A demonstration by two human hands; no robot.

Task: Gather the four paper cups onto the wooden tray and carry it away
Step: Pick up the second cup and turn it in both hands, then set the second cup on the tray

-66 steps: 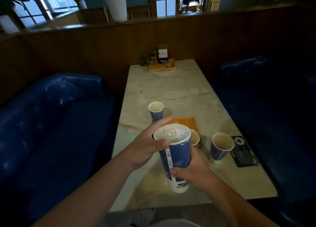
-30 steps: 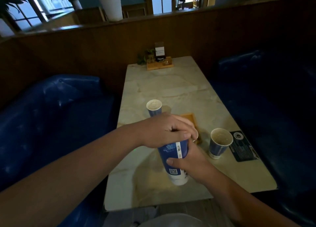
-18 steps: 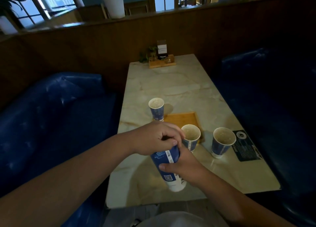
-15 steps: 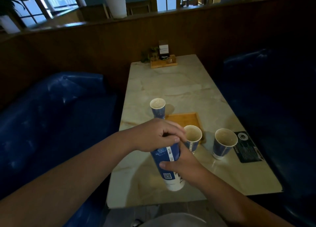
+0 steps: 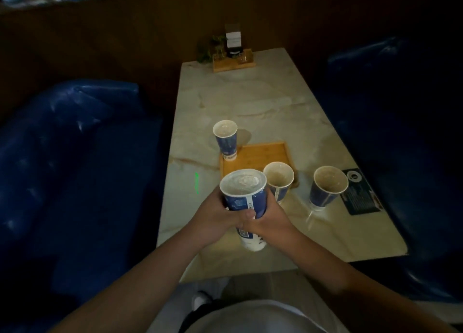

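Both hands, left [image 5: 215, 218] and right [image 5: 268, 220], wrap a close grip round the tall blue-and-white paper cup [image 5: 244, 199], its wide white rim upward, above the near counter [image 5: 250, 102].

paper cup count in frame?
4. One held in both hands, one at the tray's far-left corner, one at its near edge, one on the table right of it.

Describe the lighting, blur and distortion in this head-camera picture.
Head view: dim; the marble table is the brightest area, the blue seats nearly black. Top edge blurred. Wide-angle lens stretches the forearms. The held cup stays fairly sharp.
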